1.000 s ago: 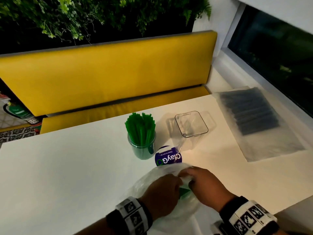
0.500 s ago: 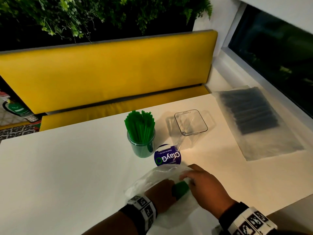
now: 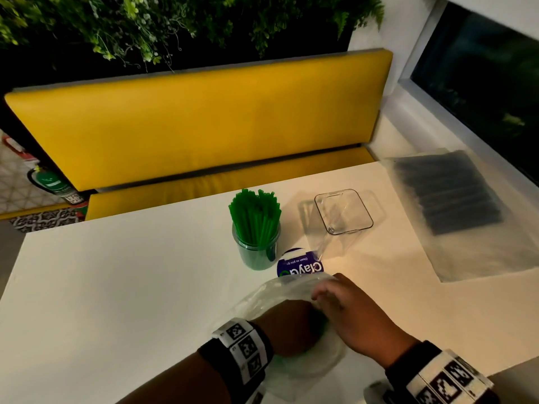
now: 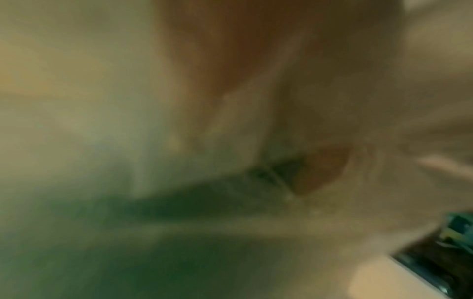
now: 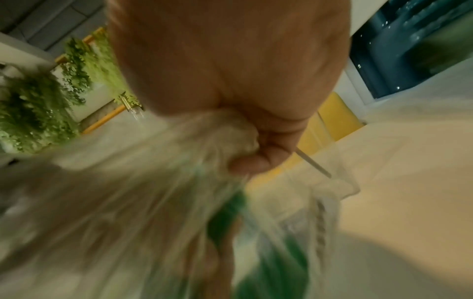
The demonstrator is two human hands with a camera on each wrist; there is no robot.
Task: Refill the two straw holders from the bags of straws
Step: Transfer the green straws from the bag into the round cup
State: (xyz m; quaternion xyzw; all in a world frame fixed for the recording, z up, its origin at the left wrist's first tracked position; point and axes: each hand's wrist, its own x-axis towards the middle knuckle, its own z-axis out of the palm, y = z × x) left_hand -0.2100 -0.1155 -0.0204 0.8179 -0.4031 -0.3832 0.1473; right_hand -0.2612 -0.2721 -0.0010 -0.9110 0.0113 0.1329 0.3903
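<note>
- Straws of green (image 3: 254, 217) already pack the round holder (image 3: 256, 252) mid-surface; the square clear holder (image 3: 343, 212) beside it stands empty.
- Black straws remain bagged (image 3: 455, 199) at the far right corner.
- Left hand (image 3: 287, 325) is inside the clear bag (image 3: 262, 295) at the near edge; its fingers are hidden, grip unclear.
- Right hand (image 3: 350, 313): only the right wrist view shows its fingers (image 5: 258, 161) bunching the bag mouth.
</note>
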